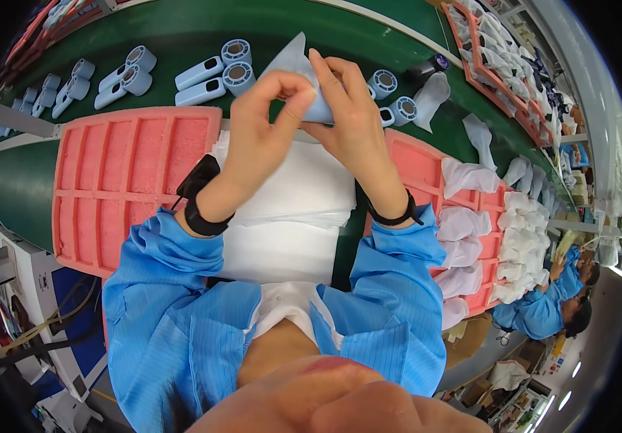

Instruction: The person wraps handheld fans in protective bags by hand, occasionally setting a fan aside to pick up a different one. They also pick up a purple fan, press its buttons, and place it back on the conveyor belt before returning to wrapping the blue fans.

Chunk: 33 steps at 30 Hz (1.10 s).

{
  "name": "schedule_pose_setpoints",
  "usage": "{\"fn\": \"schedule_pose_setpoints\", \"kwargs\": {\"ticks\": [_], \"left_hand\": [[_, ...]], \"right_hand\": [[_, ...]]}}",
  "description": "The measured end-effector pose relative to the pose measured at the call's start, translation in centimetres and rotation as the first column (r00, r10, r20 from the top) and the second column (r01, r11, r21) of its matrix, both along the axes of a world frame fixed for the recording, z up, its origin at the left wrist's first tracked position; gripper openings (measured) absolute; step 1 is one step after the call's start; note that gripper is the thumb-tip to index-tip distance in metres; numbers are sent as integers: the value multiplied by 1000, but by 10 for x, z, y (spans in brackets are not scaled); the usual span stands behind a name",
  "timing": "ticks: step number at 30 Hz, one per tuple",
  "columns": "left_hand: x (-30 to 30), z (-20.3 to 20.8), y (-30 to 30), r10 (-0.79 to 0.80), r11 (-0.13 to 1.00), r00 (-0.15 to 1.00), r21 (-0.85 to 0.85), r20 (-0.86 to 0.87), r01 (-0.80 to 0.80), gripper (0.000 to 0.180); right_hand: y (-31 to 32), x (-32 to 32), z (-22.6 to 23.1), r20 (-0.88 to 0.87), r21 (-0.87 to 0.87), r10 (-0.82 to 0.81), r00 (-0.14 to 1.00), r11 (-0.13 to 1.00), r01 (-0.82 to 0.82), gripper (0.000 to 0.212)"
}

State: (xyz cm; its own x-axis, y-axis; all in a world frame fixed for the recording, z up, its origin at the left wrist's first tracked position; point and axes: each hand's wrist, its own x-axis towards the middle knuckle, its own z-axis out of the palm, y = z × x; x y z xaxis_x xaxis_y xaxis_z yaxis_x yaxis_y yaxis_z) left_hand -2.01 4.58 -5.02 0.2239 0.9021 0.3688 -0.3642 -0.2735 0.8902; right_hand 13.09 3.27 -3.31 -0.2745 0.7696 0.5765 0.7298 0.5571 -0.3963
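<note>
Above a stack of white sheets [289,180], both hands are raised at a thin, pale wrapping sheet [288,56] whose pointed corner sticks up at the far side. My left hand [269,115] pinches the sheet's edge between thumb and fingertips. Around the sheet's right side, my right hand [350,108] is closed, its fingers pointing up. Whatever is inside the sheet is mostly hidden by the fingers. Light-blue handheld devices [199,90] with round ring-shaped heads lie just beyond my left hand, and another light-blue device [403,110] lies right of my right hand.
A pink compartment tray [138,113] stands at the left. At the right, another pink tray [415,155] holds several wrapped white bundles [469,177]. More devices [134,78] and wrapped pieces [432,97] lie on the green belt [275,29]. Co-workers in blue [541,310] sit at the far right.
</note>
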Motion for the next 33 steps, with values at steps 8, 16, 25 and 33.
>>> {"fn": "schedule_pose_setpoints", "kwargs": {"ticks": [8,16,25,33], "left_hand": [[22,-16,-6,514,618,825,768,-233,-168,42],[-7,8,7,575,734,715,637,-399,-235,50],[-9,26,-2,141,972,989,182,40,-146,37],[12,10,-5,469,763,876,549,-109,-341,21]], "right_hand": [[19,22,-17,-206,167,-154,966,968,190,68],[-9,-1,-5,-717,-135,177,674,914,-383,59],[-2,21,-7,-215,-201,158,964,959,-202,53],[-6,17,-13,13,90,-178,984,980,177,45]]}}
